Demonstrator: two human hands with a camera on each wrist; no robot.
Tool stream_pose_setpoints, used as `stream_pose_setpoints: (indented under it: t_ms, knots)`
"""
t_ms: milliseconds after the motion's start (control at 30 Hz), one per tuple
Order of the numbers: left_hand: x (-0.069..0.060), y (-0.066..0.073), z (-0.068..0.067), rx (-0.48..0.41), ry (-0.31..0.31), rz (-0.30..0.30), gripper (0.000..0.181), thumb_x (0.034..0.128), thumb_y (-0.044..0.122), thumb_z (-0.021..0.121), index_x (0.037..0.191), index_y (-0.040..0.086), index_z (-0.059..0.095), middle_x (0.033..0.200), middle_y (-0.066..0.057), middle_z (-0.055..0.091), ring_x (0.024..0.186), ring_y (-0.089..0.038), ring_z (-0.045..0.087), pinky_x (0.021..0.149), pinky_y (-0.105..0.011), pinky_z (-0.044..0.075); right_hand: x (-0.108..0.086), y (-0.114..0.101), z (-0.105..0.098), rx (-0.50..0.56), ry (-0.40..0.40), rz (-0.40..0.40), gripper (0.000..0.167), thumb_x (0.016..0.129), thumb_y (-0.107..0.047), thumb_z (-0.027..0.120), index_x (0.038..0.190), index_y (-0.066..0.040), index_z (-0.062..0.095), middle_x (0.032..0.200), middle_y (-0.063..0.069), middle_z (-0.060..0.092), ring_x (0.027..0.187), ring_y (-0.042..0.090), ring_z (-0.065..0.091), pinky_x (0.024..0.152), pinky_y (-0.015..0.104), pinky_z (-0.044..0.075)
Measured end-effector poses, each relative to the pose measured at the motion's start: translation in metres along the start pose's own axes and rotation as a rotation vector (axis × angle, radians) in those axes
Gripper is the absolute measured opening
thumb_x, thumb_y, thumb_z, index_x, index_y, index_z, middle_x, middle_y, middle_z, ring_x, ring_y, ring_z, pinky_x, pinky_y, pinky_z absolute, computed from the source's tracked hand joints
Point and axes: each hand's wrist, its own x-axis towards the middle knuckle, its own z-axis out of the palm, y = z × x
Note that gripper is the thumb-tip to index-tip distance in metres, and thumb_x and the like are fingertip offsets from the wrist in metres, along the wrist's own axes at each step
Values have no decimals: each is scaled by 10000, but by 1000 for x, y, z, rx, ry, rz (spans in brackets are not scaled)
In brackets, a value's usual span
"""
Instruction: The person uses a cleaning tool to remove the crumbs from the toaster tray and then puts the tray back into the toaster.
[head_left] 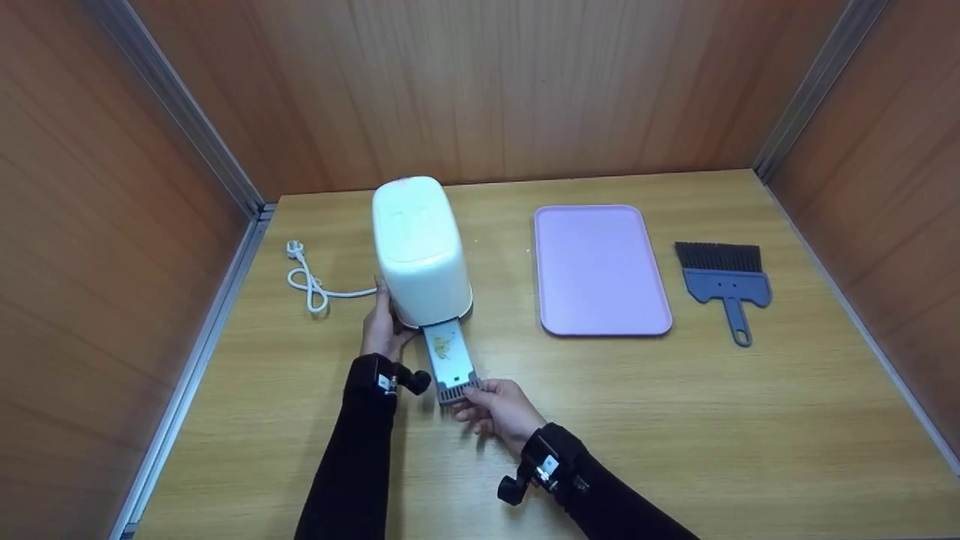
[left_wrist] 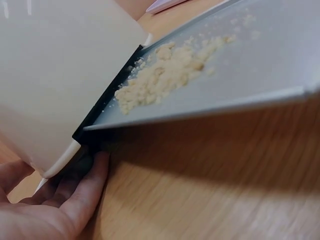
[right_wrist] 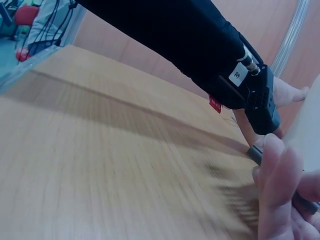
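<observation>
A white toaster (head_left: 424, 247) stands on the table, a grey crumb tray (head_left: 452, 352) slid partway out of its near end. Pale crumbs (left_wrist: 165, 72) lie in a heap on the tray, close to the toaster's opening. My left hand (head_left: 382, 328) grips the lower left side of the toaster; in the left wrist view its fingers (left_wrist: 87, 192) reach beneath the base. With thumb and fingers, my right hand (head_left: 501, 411) pinches the slotted front end of the tray. In the right wrist view the tray is mostly hidden behind that hand.
A white power cord (head_left: 315, 289) with its plug lies left of the toaster. To the right is a flat purple tray (head_left: 604, 270), then a blue brush (head_left: 726, 289) with dark bristles. Wood-grain panels (head_left: 525, 90) enclose the table at the back and sides.
</observation>
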Motion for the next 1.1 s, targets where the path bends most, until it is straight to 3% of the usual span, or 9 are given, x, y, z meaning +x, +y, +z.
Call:
stream_pose_setpoints:
  t_ms: [300,500,1100]
  knots:
    - [-5,-5,-3,-2,-9,3,797,1050,712,420,1585,128,507,1623,-179,477,1479,-345,471,1224,-561,385,-9,7,-6,13,-16,1,206,1080,-75,598,1196,85,658,913,72,778,716,67,717,565,165,540]
    - [-2,-2,-2,-5,-12,-7,811,1024,745,440,1590,169,512,1638,-144,466,1492,-325,457,1230,-575,371,-11,1,-12,23,-16,5,218,1071,-80,612,1206,88,643,911,77,779,711,72,720,555,163,535]
    - [-4,-1,0,24,-27,39,814,1052,729,374,1557,111,530,1580,-178,531,1410,-332,528,1188,-523,426,-25,2,-27,33,-47,35,176,1053,-81,641,1155,60,667,925,86,795,699,60,708,554,161,539]
